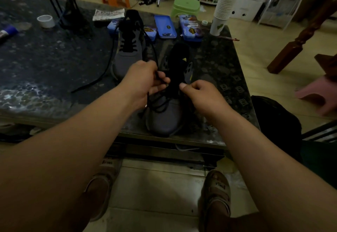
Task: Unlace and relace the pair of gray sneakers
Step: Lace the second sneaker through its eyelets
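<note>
My left hand (145, 80) pinching the black lace (158, 104) above the near sneaker (164, 122) at the table (54, 71) edge, my right hand (200, 96) curled beside its tongue (177, 63), whether it holds anything lost in the dark, second sneaker (127, 56) behind, its lace trailing left.

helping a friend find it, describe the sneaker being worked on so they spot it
On the dark speckled table, find the near sneaker at the front edge. Unlike the far sneaker behind it, its lace is pinched by the left hand.
</note>
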The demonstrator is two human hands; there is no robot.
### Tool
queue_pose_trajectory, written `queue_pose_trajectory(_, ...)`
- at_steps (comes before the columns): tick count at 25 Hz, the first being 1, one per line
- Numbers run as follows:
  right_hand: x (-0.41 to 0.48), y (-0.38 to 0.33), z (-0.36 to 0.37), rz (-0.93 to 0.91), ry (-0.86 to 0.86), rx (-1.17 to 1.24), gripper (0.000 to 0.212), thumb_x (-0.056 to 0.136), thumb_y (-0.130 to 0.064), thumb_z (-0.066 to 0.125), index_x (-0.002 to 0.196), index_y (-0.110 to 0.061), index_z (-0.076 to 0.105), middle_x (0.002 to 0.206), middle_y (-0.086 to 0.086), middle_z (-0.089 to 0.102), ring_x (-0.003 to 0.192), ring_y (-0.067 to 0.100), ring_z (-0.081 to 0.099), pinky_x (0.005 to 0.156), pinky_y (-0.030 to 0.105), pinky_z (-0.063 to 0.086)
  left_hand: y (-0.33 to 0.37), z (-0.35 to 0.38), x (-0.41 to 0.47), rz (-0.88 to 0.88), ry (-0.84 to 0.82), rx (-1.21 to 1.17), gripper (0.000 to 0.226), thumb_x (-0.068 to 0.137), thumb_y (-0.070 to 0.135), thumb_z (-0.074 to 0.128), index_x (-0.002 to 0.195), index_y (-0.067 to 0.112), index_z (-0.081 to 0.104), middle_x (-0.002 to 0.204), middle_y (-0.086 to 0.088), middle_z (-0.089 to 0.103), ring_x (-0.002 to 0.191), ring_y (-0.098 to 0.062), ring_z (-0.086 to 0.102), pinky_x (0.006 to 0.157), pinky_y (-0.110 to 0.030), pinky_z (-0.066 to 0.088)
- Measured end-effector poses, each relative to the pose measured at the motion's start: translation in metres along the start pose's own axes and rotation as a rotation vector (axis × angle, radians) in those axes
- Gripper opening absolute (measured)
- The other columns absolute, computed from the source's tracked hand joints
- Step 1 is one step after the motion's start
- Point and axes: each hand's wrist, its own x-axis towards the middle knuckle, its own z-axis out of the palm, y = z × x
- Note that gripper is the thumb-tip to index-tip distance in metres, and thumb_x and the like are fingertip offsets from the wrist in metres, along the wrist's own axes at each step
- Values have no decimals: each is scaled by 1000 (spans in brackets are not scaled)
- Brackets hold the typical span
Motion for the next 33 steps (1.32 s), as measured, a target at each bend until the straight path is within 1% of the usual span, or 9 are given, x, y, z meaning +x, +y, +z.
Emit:
queue_pose_trajectory(3, -1, 3, -8, 137, -101, 197, 15, 96, -24, 63, 88, -11, 66, 79, 9, 65, 77, 27, 61, 68, 40, 46, -8, -3, -4, 277, -66, 693, 5, 101, 15, 53, 105, 14, 51, 82, -3, 61, 71, -14, 57, 59, -27, 46)
queue_pose_trajectory(5, -8, 5, -13, 135, -138, 162, 10, 96, -13, 62, 96, -7, 70, 81, 10, 65, 73, 23, 61, 63, 33, 48, -9, -6, -3, 424, -170, 1057, 9, 99, 19, 61, 107, 16, 58, 86, 2, 58, 74, -13, 54, 63, -28, 40)
queue_pose_trajectory(9, -13, 7, -14, 26, -39, 296, 9, 97, -6, 65, 103, -6, 72, 84, 4, 71, 70, 6, 65, 63, 17, 53, -11, -10, 0, 561, -282, 1387, 9, 98, 31, 66, 101, 23, 63, 94, 5, 58, 88, -18, 55, 73, -31, 39)
queue_pose_trajectory(12, -9, 7, -6, -3, -44, 328, 9, 97, -7, 66, 94, -12, 73, 86, 5, 71, 80, 13, 65, 77, 28, 53, -11, -10, 5, 574, -343, 1430, 9, 99, 34, 65, 95, 26, 60, 97, 2, 54, 91, -21, 55, 78, -35, 44)
queue_pose_trajectory(19, -2, 1, 2, 80, -28, 328, 22, 103, -28, 58, 90, -15, 70, 78, -1, 69, 70, 13, 63, 66, 28, 48, -5, -12, 1, 490, -235, 1200, 15, 106, 27, 47, 96, 16, 48, 93, -1, 69, 82, -25, 63, 71, -43, 52)
queue_pose_trajectory(23, 3, -3, 10, 74, 32, 209, 31, 103, -39, 58, 89, -15, 71, 77, -5, 67, 75, 14, 63, 73, 35, 49, -4, -12, 7, 155, -98, 667, 32, 106, 17, 33, 99, -1, 58, 88, -14, 78, 85, -35, 74, 75, -42, 62)
queue_pose_trajectory(26, 2, -6, 9, 128, 10, 282, 33, 108, -32, 49, 87, -13, 66, 77, -1, 61, 69, 14, 56, 66, 32, 45, -5, -12, 2, -58, -54, 251, 40, 107, 16, 30, 89, 1, 62, 93, -18, 77, 79, -27, 73, 78, -35, 61)
queue_pose_trajectory(31, -7, -7, -1, 214, -109, 352, 8, 101, -16, 51, 97, -14, 58, 76, 6, 49, 64, 18, 45, 54, 27, 33, 2, -14, 3, 218, -139, 757, 5, 101, 19, 51, 100, 17, 55, 86, -6, 73, 76, -22, 65, 69, -38, 56)
queue_pose_trajectory(33, -13, -7, -5, 221, -156, 258, 9, 99, -19, 56, 95, -13, 61, 78, 7, 55, 70, 21, 52, 60, 29, 39, 2, -13, 0, 334, -228, 1071, 15, 98, 36, 64, 101, 22, 59, 87, 2, 67, 76, -16, 64, 69, -37, 53)
